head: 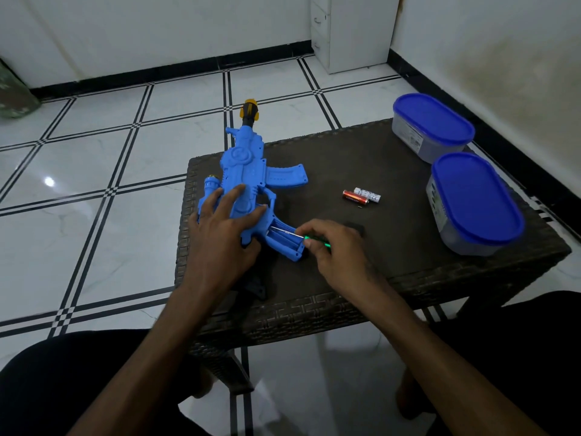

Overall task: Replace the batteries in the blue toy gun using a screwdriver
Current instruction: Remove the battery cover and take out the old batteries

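The blue toy gun [248, 171] lies on the dark woven table [393, 247], its yellow and black muzzle pointing away past the far edge. My left hand [224, 228] presses flat on the gun's body with fingers spread. My right hand [330, 247] pinches a green-handled screwdriver [314, 239]. Its metal shaft reaches into the open battery compartment [283, 240] in the gun's grip. A red battery [354, 197] and a white battery [367, 194] lie side by side on the table to the right of the gun. A tiny dark item, perhaps a screw [360, 207], lies just below them.
Two clear containers with blue lids [432, 121] [478, 196] stand at the table's right side. A small dark piece [356, 228] lies behind my right hand. My knees sit below the table's near edge. White tiled floor surrounds the table.
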{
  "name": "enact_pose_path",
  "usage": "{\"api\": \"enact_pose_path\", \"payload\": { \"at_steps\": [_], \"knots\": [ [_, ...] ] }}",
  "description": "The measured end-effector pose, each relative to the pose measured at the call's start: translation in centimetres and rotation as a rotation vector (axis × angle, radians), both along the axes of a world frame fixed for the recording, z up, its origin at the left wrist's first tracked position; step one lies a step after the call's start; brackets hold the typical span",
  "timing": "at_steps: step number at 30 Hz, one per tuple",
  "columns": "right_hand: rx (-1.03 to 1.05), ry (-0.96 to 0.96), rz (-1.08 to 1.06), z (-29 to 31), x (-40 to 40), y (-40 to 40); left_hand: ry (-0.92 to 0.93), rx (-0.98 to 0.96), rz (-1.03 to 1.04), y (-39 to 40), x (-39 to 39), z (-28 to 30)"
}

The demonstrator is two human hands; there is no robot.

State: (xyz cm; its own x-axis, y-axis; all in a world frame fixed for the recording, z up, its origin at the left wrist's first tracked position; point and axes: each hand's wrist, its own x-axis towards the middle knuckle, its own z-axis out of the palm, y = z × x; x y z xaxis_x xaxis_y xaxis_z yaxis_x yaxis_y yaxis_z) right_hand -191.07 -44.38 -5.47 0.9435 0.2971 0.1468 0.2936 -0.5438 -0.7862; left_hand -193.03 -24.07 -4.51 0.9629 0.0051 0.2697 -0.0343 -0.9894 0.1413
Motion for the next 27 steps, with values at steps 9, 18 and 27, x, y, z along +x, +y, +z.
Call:
{"api": "enact_pose_path", "payload": {
  "at_steps": [9, 18, 27],
  "knots": [
    [-0.143, -0.048, 0.007, 0.8, 0.0, 0.0, -0.005, -0.019, -0.021, 0.3, 0.1, -0.3],
    [-0.177, -0.073, 0.03, -0.5, -2.0, 0.9, -0.007, -0.042, -0.02, 0.4, 0.3, 0.0],
    [-0.413, -0.091, 0.099, 2.4, -1.0, -0.9, 0.028, 0.005, -0.055, 0.5, 0.2, 0.1]
  ]
}}
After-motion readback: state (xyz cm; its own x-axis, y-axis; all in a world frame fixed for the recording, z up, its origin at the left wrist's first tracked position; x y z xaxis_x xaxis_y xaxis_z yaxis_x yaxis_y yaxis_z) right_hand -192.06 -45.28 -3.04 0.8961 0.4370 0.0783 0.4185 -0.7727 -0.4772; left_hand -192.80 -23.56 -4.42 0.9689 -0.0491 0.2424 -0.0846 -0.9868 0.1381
